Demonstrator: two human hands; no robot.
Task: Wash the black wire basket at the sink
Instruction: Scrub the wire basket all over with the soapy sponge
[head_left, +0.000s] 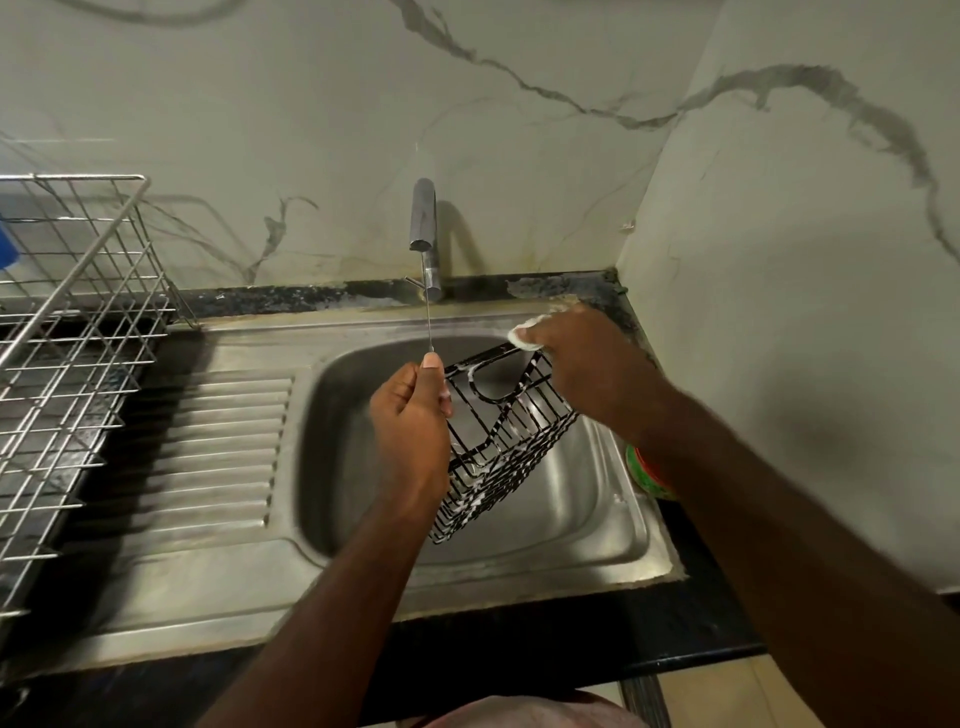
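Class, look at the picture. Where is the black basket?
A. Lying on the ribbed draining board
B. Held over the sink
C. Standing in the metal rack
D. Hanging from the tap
B: the left hand grips the foam-streaked basket by its edge, tilted above the bowl of the sink.

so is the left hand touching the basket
Touching. Head view: the left hand grips the black wire basket by its left edge over the sink, while the right hand holds a foamy white pad.
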